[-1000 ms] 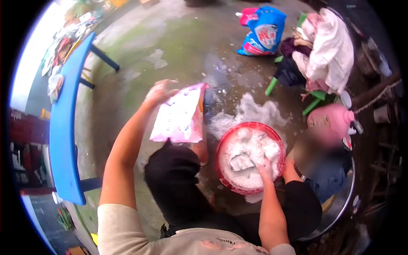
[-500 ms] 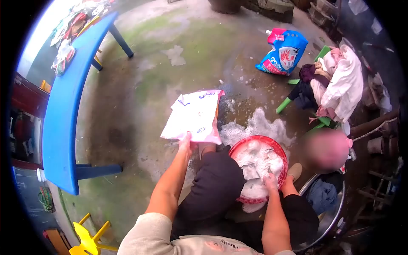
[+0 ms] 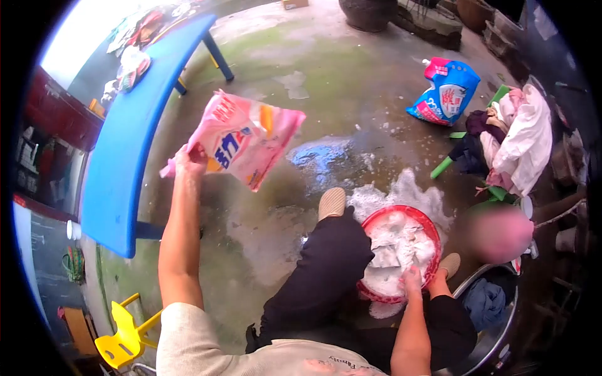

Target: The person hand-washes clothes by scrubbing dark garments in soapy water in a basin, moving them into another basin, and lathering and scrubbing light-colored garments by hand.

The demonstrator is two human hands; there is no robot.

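Note:
My left hand [image 3: 192,160] is closed around one gathered end of a pink plastic laundry powder bag [image 3: 248,138] with blue and orange print. It holds the bag up off the ground, beside the blue table. Down in the red basin [image 3: 433,235], near its right inner side, my right hand [image 3: 412,281] touches soapy white cloth [image 3: 398,249]. Its fingers look curled, but foam and cloth partly hide them, so what they grip cannot be made out. The basin stands on the wet floor between my feet, with suds [image 3: 411,191] spilled behind it.
A long blue table [image 3: 119,169] is on the left, a yellow chair [image 3: 122,341] below it. A blue detergent pouch [image 3: 448,94] stands at the back right. Clothes [image 3: 523,135] are heaped on a green stool. A metal tub [image 3: 511,313] with dark clothing sits right of my leg.
My left hand has moved up and left with the laundry powder bag, turning its printed side into view. My right hand stays in the basin. The view has shifted slightly.

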